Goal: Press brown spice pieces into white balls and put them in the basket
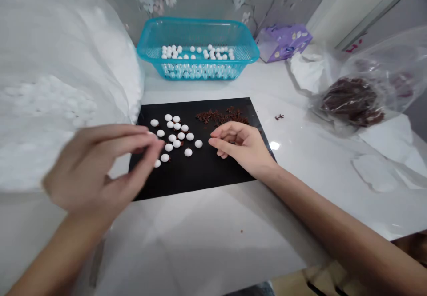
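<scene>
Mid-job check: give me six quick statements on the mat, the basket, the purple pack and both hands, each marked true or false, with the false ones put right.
1. White balls lie on the mat. True.
2. The basket beyond the mat also holds white balls. True.
3. Brown pieces are heaped on the mat's left side. False: the brown pieces are on its right.
4. The purple pack is left of the basket. False: the purple pack is right of it.
5. The right hand is over the mat. True.
6. The left hand is inside the basket. False: the left hand is by the mat's left side.
</scene>
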Demonstrator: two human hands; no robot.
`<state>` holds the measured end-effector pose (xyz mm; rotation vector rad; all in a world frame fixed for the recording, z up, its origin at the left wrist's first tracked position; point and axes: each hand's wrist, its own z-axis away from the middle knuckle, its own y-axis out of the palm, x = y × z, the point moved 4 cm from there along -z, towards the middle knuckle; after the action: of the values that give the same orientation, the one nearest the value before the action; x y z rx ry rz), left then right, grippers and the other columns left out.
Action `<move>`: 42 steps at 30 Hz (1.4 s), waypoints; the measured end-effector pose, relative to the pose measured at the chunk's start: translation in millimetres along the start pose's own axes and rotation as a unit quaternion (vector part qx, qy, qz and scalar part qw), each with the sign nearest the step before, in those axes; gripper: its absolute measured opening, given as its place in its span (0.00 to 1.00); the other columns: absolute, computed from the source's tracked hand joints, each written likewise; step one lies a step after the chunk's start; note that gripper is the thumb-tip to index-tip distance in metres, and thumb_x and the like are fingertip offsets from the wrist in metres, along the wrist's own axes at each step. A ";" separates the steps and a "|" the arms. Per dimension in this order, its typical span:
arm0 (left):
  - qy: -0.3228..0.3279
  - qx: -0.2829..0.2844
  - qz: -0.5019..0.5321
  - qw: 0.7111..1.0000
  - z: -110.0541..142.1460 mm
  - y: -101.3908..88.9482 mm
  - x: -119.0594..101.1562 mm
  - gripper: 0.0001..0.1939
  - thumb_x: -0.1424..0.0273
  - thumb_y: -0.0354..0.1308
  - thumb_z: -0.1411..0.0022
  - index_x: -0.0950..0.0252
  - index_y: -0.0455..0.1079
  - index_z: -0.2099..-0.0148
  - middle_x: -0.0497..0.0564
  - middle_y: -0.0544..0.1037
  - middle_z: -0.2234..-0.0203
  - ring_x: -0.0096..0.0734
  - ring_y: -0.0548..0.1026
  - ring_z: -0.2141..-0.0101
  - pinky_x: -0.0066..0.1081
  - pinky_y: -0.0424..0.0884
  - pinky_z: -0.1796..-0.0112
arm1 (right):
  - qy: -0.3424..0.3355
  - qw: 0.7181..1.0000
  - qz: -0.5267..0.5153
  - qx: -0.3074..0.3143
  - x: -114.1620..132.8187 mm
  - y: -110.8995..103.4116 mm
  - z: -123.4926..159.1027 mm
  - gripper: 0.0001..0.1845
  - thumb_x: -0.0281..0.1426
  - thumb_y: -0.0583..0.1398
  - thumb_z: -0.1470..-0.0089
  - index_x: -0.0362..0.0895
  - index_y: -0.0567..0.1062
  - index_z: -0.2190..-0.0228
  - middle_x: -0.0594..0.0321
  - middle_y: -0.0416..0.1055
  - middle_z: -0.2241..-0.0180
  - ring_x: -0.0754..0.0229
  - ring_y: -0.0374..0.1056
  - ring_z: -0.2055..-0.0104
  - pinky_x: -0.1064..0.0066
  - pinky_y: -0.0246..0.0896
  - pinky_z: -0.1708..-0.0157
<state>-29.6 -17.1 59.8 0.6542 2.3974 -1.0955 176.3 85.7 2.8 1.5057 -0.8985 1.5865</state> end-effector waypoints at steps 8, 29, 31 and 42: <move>-0.194 0.117 0.224 0.948 16.1 51.3 -16.5 0.09 0.75 0.63 0.47 0.58 0.73 0.62 0.45 0.79 0.64 0.25 0.76 0.64 0.22 0.74 0.66 | 0.059 0.997 -0.042 0.041 -5.1 3.0 -0.5 0.08 0.27 0.66 0.57 0.39 0.75 0.70 0.62 0.77 0.71 0.65 0.74 0.69 0.76 0.67 0.72; -0.234 0.134 0.193 0.943 18.9 57.3 -7.7 0.09 0.70 0.65 0.49 0.60 0.73 0.63 0.44 0.78 0.70 0.22 0.75 0.70 0.21 0.73 0.66 | 0.097 0.973 -0.137 0.156 -3.7 16.0 7.5 0.12 0.37 0.65 0.53 0.40 0.73 0.71 0.67 0.73 0.75 0.72 0.69 0.79 0.79 0.67 0.78; -0.222 0.143 0.182 0.947 18.8 57.2 -10.4 0.06 0.70 0.64 0.48 0.60 0.73 0.65 0.43 0.77 0.70 0.22 0.75 0.70 0.21 0.73 0.66 | 0.091 0.975 -0.127 0.159 -2.2 17.4 8.1 0.14 0.39 0.65 0.53 0.40 0.71 0.72 0.68 0.71 0.75 0.73 0.66 0.82 0.79 0.65 0.79; -0.164 0.167 0.112 0.966 21.3 57.0 -16.6 0.08 0.68 0.61 0.46 0.59 0.72 0.61 0.45 0.78 0.67 0.25 0.75 0.71 0.25 0.74 0.65 | 0.084 0.975 -0.115 0.167 -3.5 18.6 8.8 0.16 0.41 0.64 0.53 0.41 0.70 0.71 0.70 0.68 0.77 0.73 0.64 0.83 0.80 0.63 0.81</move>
<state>20.1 -4.8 23.0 0.7637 1.8306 -1.3974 164.0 69.0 0.0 1.6053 -0.3568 1.7192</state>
